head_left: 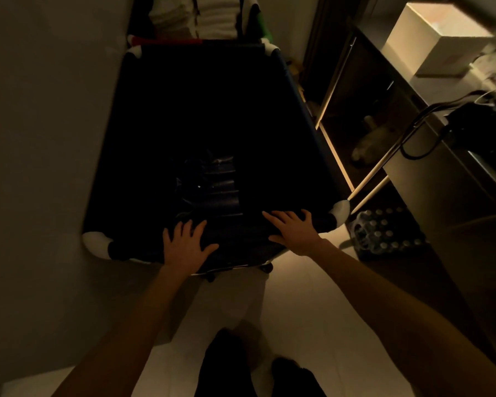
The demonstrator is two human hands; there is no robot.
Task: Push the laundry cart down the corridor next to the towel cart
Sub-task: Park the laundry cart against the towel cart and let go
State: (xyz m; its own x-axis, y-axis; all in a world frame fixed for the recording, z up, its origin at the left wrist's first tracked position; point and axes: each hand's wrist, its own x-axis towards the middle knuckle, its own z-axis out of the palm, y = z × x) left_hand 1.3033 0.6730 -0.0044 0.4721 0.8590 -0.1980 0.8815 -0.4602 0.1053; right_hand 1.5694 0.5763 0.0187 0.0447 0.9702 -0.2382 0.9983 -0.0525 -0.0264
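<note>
The laundry cart is a dark blue fabric bin with white corner caps, filling the middle of the dim corridor. Dark bundled items lie at its bottom. My left hand lies flat on its near rim, fingers spread. On the same rim further right, my right hand also rests flat with fingers apart. Neither hand wraps around the rim. Just beyond the cart's far edge stands the towel cart, stacked with folded white towels; the two carts look nearly in contact.
A plain wall runs close along the left. On the right stand an open dark cabinet, a counter with a white box and cables, two leaning poles, and a pack of bottles on the floor.
</note>
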